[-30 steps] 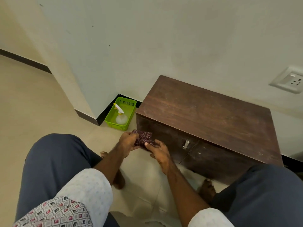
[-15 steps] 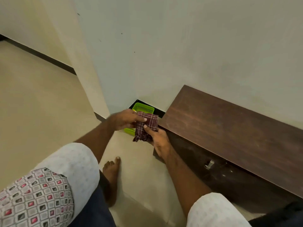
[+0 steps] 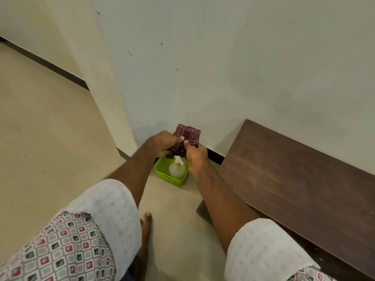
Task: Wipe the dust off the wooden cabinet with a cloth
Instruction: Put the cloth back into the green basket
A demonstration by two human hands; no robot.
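Observation:
A folded maroon checked cloth [image 3: 189, 135] is held up in front of the wall by both hands. My left hand [image 3: 162, 143] grips its left side and my right hand [image 3: 195, 156] pinches its lower right part. The dark brown wooden cabinet [image 3: 294, 171] stands against the wall to the right of my hands, only its top and a strip of its front showing. The cloth is above the floor, to the left of the cabinet and apart from it.
A green plastic basket [image 3: 162, 175] sits on the floor under my hands, with a clear spray bottle [image 3: 177, 169] lying in it. A wall corner juts out to the left. My bare foot [image 3: 144, 236] rests on the beige tiled floor.
Both hands have carried the cloth up and away from the cabinet's front corner to a spot above the green basket. The view has swung left, so less of the cabinet shows.

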